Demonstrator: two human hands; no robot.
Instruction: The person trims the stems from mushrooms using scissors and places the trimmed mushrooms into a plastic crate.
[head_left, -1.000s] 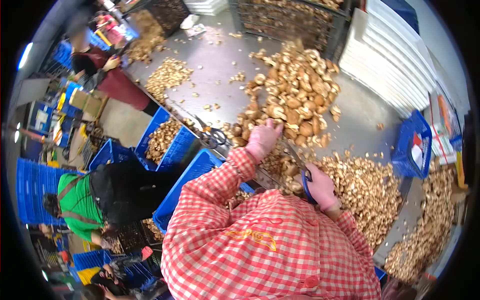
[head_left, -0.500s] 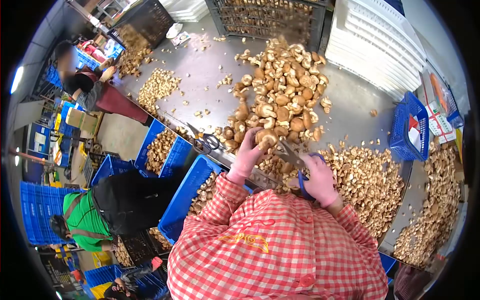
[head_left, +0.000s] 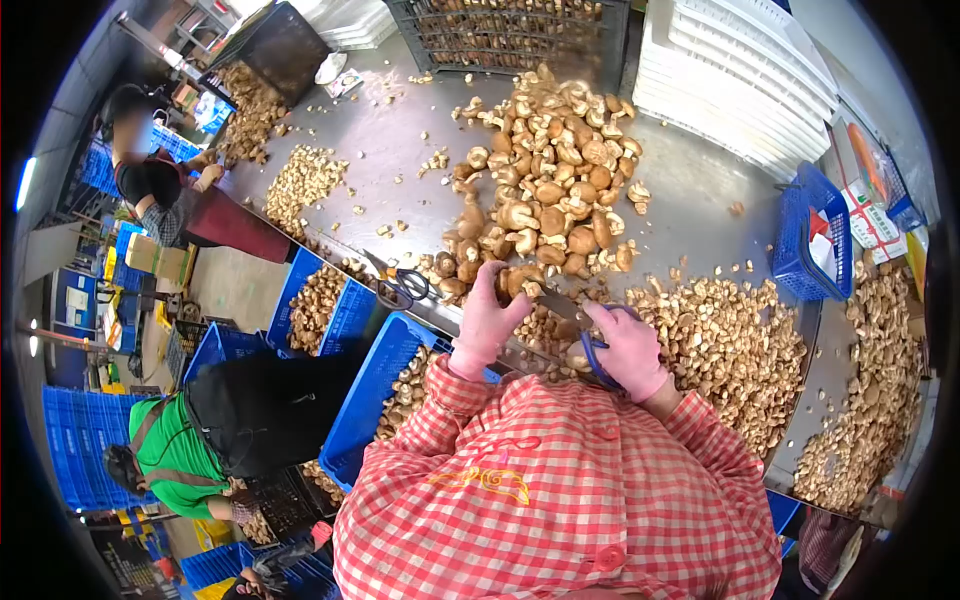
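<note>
My left hand [head_left: 487, 322], in a pink glove, pinches a brown-capped mushroom [head_left: 521, 279] near the front edge of the metal table. In my right hand [head_left: 630, 352], gloved alike, are scissors [head_left: 562, 304] with blue handles. Their blades point left and reach the mushroom's pale stem; whether they touch it I cannot tell. Just beyond both hands rises a heap of whole mushrooms [head_left: 560, 190]. A large pile of small cut stems [head_left: 730, 350] spreads to the right of my right hand. Dark-handled scissors [head_left: 402, 287] lie on the table left of my left hand.
A blue crate [head_left: 345, 425] with mushrooms stands at my left, before the table. Further back are a black crate [head_left: 510, 35], stacked white trays [head_left: 735, 85] and a blue basket [head_left: 808, 245]. Two people [head_left: 180, 450] [head_left: 150, 180] work on the left.
The mushroom in my left hand has turned and sits lower between the fingers, its stem now toward the blades. The whole view has shifted slightly.
</note>
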